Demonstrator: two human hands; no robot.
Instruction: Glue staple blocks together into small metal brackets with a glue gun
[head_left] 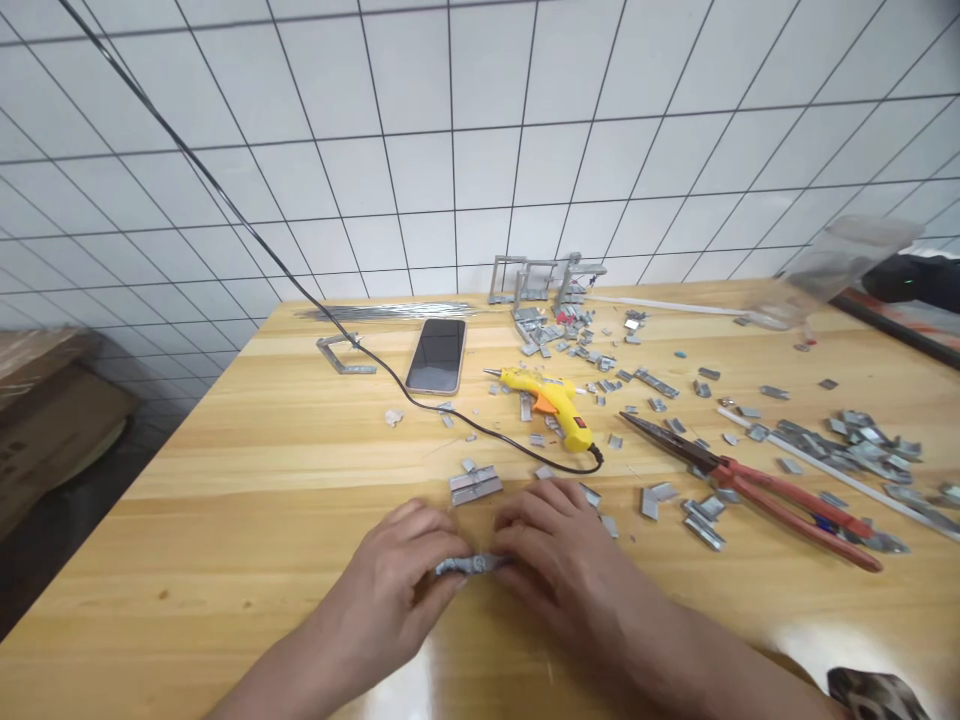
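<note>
Between my two hands, low over the front of the table, is a narrow grey metal strip (474, 565). My left hand (401, 575) pinches its left end between thumb and fingers. At the other end my right hand (559, 560) grips it, its fingers curled and partly hiding that end. Just beyond the hands lies a flat grey metal piece (475, 485) made of joined strips. A yellow glue gun (551, 400) with an orange trigger rests farther back, its black cord (480, 428) looping toward the left.
Red-handled long-nose pliers (750, 485) lie at the right among scattered metal bits (862, 445). A phone (437, 355), a bundle of thin rods (397, 311) and small metal frames (536, 280) are near the tiled wall. A clear plastic container (832, 270) tilts at the back right.
</note>
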